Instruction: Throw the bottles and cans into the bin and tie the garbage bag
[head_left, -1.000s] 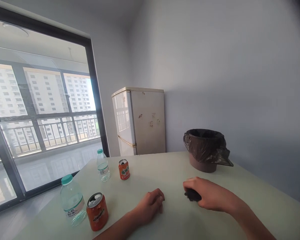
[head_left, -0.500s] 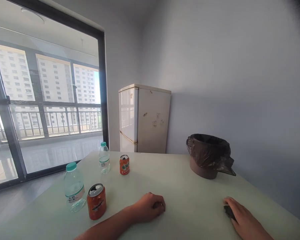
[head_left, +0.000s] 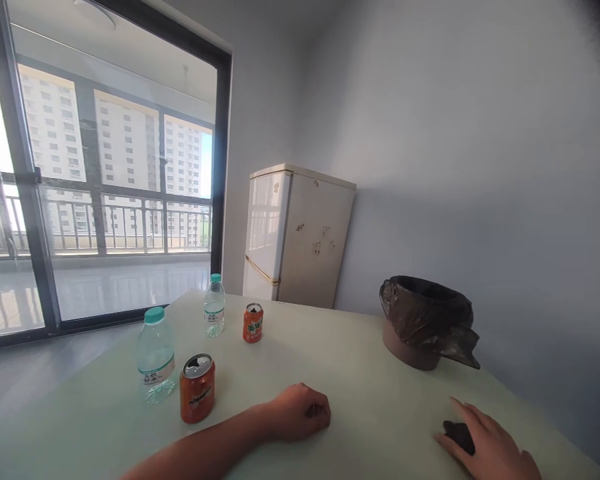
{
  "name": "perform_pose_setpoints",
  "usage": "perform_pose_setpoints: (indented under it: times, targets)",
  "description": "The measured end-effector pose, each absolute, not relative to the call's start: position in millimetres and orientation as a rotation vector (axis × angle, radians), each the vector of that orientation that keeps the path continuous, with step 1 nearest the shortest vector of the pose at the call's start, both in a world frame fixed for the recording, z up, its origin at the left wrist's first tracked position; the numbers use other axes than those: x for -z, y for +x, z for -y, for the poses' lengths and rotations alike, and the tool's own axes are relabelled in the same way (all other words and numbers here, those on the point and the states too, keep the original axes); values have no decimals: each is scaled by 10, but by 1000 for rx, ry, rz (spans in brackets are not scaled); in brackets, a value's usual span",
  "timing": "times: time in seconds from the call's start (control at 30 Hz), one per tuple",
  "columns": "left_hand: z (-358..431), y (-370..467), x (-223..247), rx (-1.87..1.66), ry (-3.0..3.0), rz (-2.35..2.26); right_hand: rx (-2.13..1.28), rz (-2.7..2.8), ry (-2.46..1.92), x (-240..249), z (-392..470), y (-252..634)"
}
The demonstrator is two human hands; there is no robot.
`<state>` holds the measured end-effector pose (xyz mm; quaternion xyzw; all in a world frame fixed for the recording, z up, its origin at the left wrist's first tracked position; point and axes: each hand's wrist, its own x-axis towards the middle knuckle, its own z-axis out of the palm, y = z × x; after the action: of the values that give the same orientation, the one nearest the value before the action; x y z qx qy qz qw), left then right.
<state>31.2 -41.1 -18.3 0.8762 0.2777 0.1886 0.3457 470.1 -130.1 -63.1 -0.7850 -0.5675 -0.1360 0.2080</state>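
My left hand (head_left: 303,412) rests on the pale table (head_left: 360,373) with its fingers curled; nothing shows inside them. At the right, my right hand (head_left: 485,437) has its thumb and fingers spread around a small black object (head_left: 459,437) on the tabletop. Two orange cans stand upright at the left, a near one (head_left: 198,390) beside my left forearm and a far one (head_left: 253,323). Beside them are two clear bottles with teal caps, one near (head_left: 156,360) and one farther back (head_left: 215,307).
A brown bin (head_left: 413,347) lined with a black bag (head_left: 430,313) stands on the table's right side. Behind the table are a white fridge (head_left: 313,240) and a grey wall. A glass sliding door (head_left: 130,280) is at the left.
The view has tilted and shifted slightly. The fingers and thumb of my right hand have spread apart, and more of the black object shows between them. My left hand stays curled on the table.
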Motion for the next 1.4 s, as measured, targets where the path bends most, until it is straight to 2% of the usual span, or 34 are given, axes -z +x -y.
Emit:
perform_pose_setpoints:
  times: [0.07,0.23,0.4,0.5,0.77,1.0,1.07,1.2,1.4]
  targets:
    - [413,312,188,-488,2278,-726,446,1466,-2077,307,1347,4548]
    - [426,317,173,-478,2286,-748,927,1387,-1554,-646,1278,3955]
    - [411,314,179,-487,2286,-726,1004,1544,-1369,-1216,792,3739]
    - [400,311,192,-487,2289,-727,1022,1628,-1397,-1276,429,3850]
    - [403,301,185,-419,2312,-744,914,1764,-1703,-1009,-66,4107]
    - [358,313,250,-434,2333,-722,1118,1407,-1814,-1277,-72,4148]
    - [342,314,278,-442,2342,-714,1060,1387,-1918,-1349,-131,4249]
    - [329,308,312,-450,2349,-712,710,1551,-2255,-1371,-249,4410]
    - [331,310,317,-447,2356,-706,841,1638,-2287,-1356,-230,4354]
